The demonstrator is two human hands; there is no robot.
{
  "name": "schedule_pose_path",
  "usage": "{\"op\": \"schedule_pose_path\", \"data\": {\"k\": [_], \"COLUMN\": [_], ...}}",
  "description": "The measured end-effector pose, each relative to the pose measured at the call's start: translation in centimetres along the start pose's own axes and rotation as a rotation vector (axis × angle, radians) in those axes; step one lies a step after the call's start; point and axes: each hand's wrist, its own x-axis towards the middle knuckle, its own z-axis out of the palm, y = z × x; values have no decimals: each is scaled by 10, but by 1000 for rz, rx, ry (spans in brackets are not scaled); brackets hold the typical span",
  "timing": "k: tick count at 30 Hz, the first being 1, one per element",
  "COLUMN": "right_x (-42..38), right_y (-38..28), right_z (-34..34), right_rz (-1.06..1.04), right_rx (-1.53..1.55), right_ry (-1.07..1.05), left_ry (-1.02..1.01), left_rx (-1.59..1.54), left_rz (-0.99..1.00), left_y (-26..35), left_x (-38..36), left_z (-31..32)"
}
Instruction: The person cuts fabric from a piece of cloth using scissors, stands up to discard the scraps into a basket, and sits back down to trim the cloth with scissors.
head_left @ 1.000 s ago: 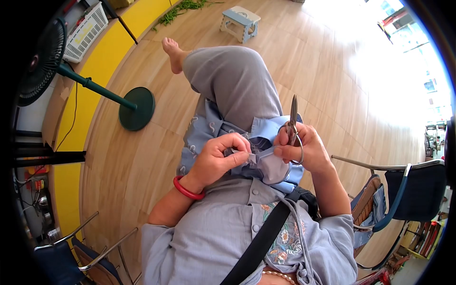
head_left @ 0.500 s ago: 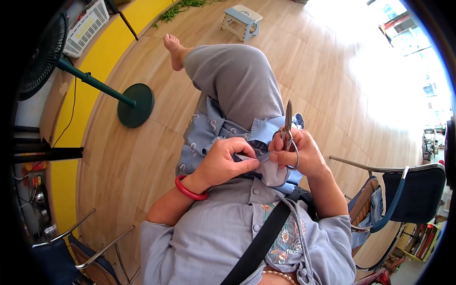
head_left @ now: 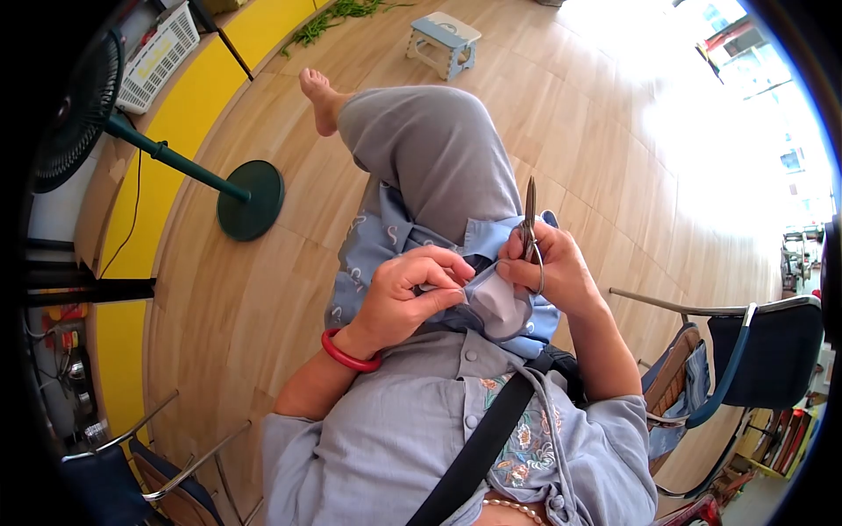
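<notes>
Blue printed fabric [head_left: 355, 263] lies across my lap, with a pale lining side [head_left: 502, 307] turned up between my hands. My left hand [head_left: 412, 294], with a red bangle [head_left: 351, 352] at the wrist, pinches at the left end of the fabric's edge; whether cloth or something finer is between the fingertips I cannot make out. My right hand [head_left: 557, 267] holds a pair of scissors [head_left: 530, 215], blades pointing up and away from me. Its thumb and fingers also grip the right end of the same fabric edge.
A green standing fan [head_left: 250, 200] is on the floor at left, beside yellow cabinet fronts [head_left: 189, 105]. A small folding stool [head_left: 444, 44] and green vegetables [head_left: 338, 19] lie ahead. Dark chairs stand at right [head_left: 763, 359] and lower left [head_left: 105, 486].
My left hand has shifted slightly left, opening a gap from my right hand. The pale fabric between them is now more spread out. The scissors stay in my right hand.
</notes>
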Motion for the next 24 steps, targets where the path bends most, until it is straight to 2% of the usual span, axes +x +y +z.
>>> {"op": "schedule_pose_path", "data": {"k": [8,10,12,13,14,16,17,18,20,22,24], "right_x": [3,2,-4,-9,-12,-22,-30,-38,-47,-51,-50], "right_y": [9,10,-3,-10,-9,-6,-3,-9,-18,-22,-20], "right_z": [7,6,3,3,-5,-28,-28,-18,-11,-3,2], "right_rz": [2,-58,-123,-228,-228,-355,-268,-209,76,290,323], "right_rx": [-97,-137,37,0,-2,103,70,174,97,76,87], "right_ry": [12,114,200,238,235,-144,-231,-313,-470,-540,-559], "left_ry": [-24,-28,-28,-25,-21,-24,-32,-32,-39,-41,-42], "left_rx": [-345,-372,-400,-429,-458,-431,-405,-405,-384,-384,-383], "left_rz": [-88,-83,-79,-80,-80,-69,-58,-58,-52,-63,-74], "left_y": [-6,-6,-5,-5,-4,-6,-6,-6,-4,-4,-2], "left_x": [-2,-2,-3,-3,-3,-3,-2,-2,-1,-2,-2], "left_z": [3,2,2,2,1,-1,-2,-2,-3,-3,-4]}}
